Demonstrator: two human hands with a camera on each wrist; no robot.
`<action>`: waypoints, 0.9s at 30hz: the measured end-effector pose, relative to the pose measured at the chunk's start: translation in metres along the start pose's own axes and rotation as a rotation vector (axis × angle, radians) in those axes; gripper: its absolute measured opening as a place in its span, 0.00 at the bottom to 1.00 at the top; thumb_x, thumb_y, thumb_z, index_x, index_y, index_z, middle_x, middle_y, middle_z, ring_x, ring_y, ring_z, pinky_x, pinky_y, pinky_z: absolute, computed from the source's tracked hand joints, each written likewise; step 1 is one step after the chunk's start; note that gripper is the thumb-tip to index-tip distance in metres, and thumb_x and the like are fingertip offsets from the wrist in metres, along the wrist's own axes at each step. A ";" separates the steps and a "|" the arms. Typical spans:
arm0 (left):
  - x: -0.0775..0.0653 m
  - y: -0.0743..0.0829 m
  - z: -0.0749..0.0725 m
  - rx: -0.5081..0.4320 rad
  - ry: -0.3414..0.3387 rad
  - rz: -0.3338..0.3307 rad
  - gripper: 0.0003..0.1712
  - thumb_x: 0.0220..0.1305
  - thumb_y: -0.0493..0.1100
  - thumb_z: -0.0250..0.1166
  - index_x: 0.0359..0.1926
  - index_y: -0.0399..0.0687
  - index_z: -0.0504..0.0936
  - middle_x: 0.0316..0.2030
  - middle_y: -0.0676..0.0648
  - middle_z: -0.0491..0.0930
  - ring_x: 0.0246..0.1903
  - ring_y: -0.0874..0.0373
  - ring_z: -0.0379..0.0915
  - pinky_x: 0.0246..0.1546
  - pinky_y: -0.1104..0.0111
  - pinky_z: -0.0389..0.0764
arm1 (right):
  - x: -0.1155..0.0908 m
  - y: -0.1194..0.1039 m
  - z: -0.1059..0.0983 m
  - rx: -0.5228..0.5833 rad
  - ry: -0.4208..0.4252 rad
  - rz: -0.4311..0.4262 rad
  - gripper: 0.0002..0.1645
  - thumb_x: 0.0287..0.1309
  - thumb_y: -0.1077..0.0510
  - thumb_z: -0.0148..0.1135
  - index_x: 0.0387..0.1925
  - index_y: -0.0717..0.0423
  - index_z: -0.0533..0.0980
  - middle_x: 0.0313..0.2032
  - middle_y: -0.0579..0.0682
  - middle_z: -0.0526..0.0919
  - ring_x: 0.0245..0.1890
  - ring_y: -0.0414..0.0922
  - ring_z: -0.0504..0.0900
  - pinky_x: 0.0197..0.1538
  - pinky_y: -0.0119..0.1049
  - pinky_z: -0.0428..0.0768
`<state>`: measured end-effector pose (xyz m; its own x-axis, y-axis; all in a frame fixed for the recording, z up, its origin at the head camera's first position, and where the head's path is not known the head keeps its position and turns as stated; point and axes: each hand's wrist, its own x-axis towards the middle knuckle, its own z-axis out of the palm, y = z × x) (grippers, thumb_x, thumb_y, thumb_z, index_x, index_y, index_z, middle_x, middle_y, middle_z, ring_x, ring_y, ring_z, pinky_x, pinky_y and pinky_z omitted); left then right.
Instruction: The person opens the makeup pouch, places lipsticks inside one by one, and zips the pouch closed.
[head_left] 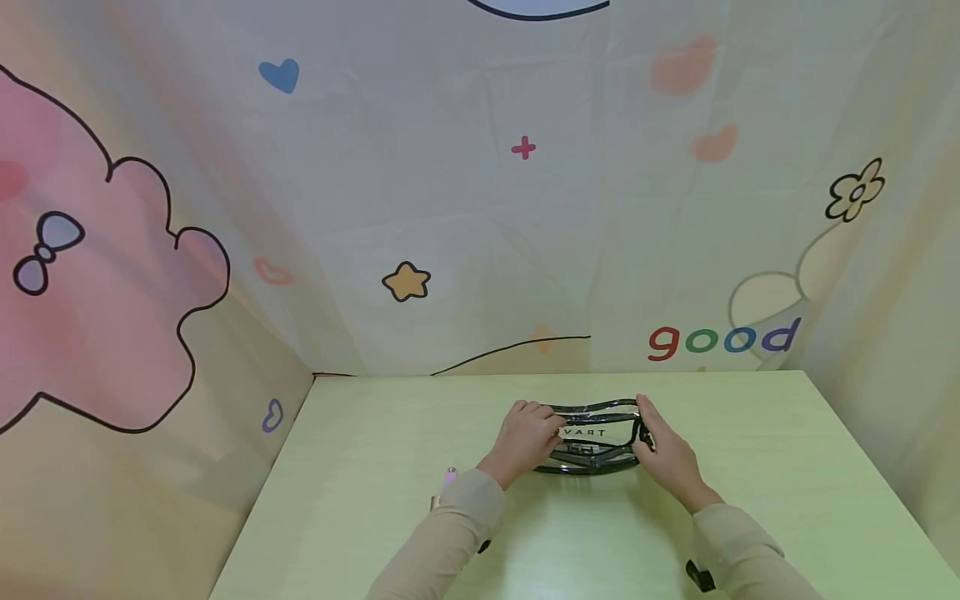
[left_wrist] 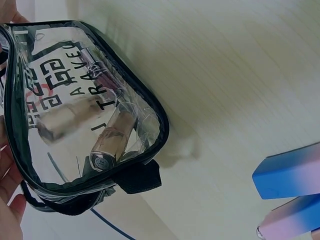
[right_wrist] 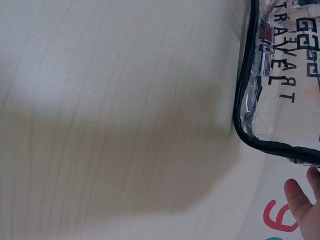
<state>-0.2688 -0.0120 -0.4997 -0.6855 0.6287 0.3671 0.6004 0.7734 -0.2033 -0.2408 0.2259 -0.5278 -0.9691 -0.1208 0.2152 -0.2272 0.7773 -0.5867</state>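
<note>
I count one bag (head_left: 600, 431), clear with black edging, at my reference position above the table (head_left: 360, 517). I cannot determine whether its underside touches the table.

Grip, left hand (head_left: 525, 437): grasping. I have its fingers curled over the left end of the bag. Grip, right hand (head_left: 671, 462): grasping. I have the right end of the bag between thumb and fingers. The bag therefore lies between the two hands, one at each end.

Contents, read through the bag wall: I count three items. One gold bottle (left_wrist: 115, 137) lies tilted next to the bag's edging; one beige item (left_wrist: 70, 119), blurred, lies beside it; one dark red tube (left_wrist: 102, 75) lies slantwise near the printed letters. One black tab (left_wrist: 137, 177) projects from the edging of the bag.

Outside the bag, I count two blue-and-pink sticks (left_wrist: 290, 172), well apart from it and side by side on the table. On the head view they fall left of the bag and nearer the operator, partly covered by the left sleeve (head_left: 442, 542). A sliver of another item shows next to them; I cannot identify it.

Behind the bag hangs one printed cloth (head_left: 450, 183). The word "good" (head_left: 723, 339) appears on it once, beyond the bag and to its right.
</note>
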 end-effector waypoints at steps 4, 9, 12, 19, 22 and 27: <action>0.000 0.000 0.001 0.007 -0.003 0.001 0.12 0.53 0.53 0.62 0.40 0.63 0.80 0.36 0.61 0.79 0.38 0.66 0.72 0.42 0.72 0.69 | -0.001 0.000 0.000 -0.004 0.004 -0.005 0.40 0.52 0.62 0.48 0.66 0.59 0.47 0.66 0.59 0.51 0.63 0.59 0.56 0.36 0.45 0.75; 0.000 0.000 0.000 0.003 -0.012 -0.003 0.11 0.53 0.53 0.62 0.40 0.63 0.80 0.37 0.61 0.79 0.38 0.66 0.72 0.42 0.72 0.69 | -0.001 -0.001 0.000 0.001 0.002 -0.005 0.40 0.52 0.62 0.47 0.67 0.58 0.47 0.66 0.59 0.50 0.63 0.59 0.56 0.42 0.50 0.74; 0.000 0.000 -0.001 0.001 -0.019 -0.005 0.11 0.54 0.53 0.61 0.40 0.63 0.80 0.37 0.61 0.79 0.38 0.66 0.72 0.42 0.72 0.69 | -0.001 -0.001 0.000 0.007 -0.003 -0.001 0.40 0.53 0.62 0.47 0.67 0.57 0.45 0.66 0.59 0.50 0.63 0.59 0.55 0.46 0.52 0.72; -0.001 -0.001 -0.001 0.002 0.008 0.016 0.11 0.54 0.53 0.61 0.39 0.62 0.80 0.37 0.61 0.79 0.38 0.66 0.73 0.42 0.72 0.70 | -0.001 -0.001 0.000 -0.003 0.004 -0.009 0.40 0.53 0.62 0.47 0.67 0.57 0.46 0.66 0.59 0.50 0.63 0.59 0.56 0.44 0.50 0.73; -0.003 -0.004 -0.002 -0.023 0.039 0.041 0.11 0.54 0.52 0.61 0.39 0.61 0.80 0.37 0.61 0.80 0.39 0.65 0.73 0.42 0.72 0.70 | -0.001 -0.001 0.000 -0.004 0.004 -0.010 0.40 0.53 0.62 0.47 0.67 0.57 0.46 0.66 0.59 0.50 0.63 0.59 0.56 0.41 0.49 0.74; -0.007 -0.014 -0.004 -0.060 0.115 0.063 0.11 0.54 0.50 0.61 0.40 0.59 0.80 0.38 0.60 0.80 0.39 0.65 0.74 0.44 0.72 0.71 | -0.001 0.000 0.000 -0.003 0.004 -0.007 0.40 0.53 0.61 0.47 0.67 0.57 0.46 0.66 0.58 0.50 0.63 0.59 0.55 0.43 0.50 0.73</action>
<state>-0.2708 -0.0271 -0.4963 -0.5958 0.6601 0.4575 0.6671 0.7239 -0.1757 -0.2401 0.2261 -0.5279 -0.9671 -0.1236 0.2222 -0.2334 0.7786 -0.5826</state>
